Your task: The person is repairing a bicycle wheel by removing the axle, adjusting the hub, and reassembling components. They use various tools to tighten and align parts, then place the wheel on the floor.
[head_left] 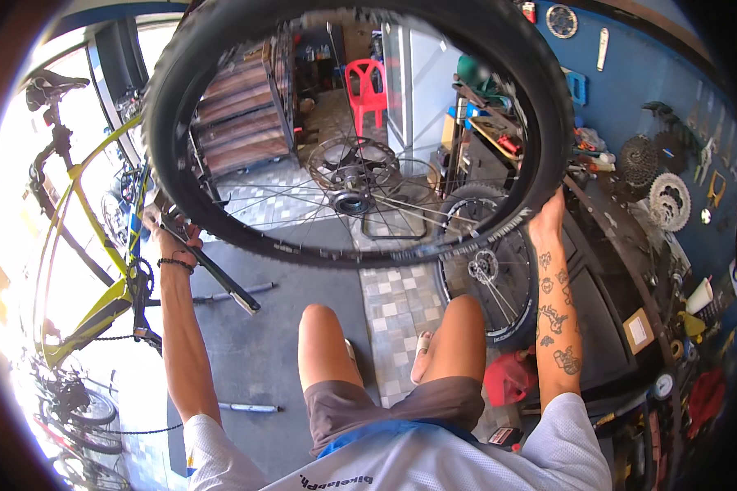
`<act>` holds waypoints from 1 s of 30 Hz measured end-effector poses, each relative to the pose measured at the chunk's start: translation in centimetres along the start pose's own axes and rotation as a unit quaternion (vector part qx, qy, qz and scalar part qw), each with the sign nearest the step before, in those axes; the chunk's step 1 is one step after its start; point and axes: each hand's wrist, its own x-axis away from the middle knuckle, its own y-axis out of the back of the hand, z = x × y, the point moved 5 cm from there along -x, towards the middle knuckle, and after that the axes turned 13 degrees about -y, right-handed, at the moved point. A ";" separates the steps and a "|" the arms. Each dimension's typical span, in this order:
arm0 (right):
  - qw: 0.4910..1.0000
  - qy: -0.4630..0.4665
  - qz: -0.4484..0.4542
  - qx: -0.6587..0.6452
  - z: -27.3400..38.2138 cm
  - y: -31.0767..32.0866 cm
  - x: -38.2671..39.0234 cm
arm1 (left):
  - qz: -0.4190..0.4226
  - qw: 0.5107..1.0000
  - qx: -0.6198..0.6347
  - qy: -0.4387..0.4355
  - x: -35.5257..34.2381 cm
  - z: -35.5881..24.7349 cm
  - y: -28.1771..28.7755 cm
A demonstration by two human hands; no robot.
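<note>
Wheel (351,201) upper centre. My left fingers (194,235) clamped on dark bar (219,278), frame left; right hand (548,218) at wheel's right edge, fingertips hidden, can't tell grip.

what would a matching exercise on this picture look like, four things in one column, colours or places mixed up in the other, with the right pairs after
Column one
1. Large wheel
2. Plastic chair
3. Bicycle frame at the far left
4. Right hand

Column two
A. Yellow-green
B. At the lower right side of a black tyre
C. Red
D. Round, across the upper middle of the view

Right pairs
1-D
2-C
3-A
4-B
</note>
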 end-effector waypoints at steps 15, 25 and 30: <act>0.877 -0.423 0.102 0.201 -12.5 17.3 9.2 | 0.008 0.990 -0.049 -0.136 -9.6 23.5 19.1; 0.895 -0.269 -0.030 0.353 -13.6 24.8 12.0 | 0.059 0.978 -0.161 -0.117 -1.5 34.7 23.0; 0.866 -0.311 -0.095 0.381 -13.9 26.6 13.4 | 0.022 0.979 -0.184 -0.079 2.2 34.5 21.4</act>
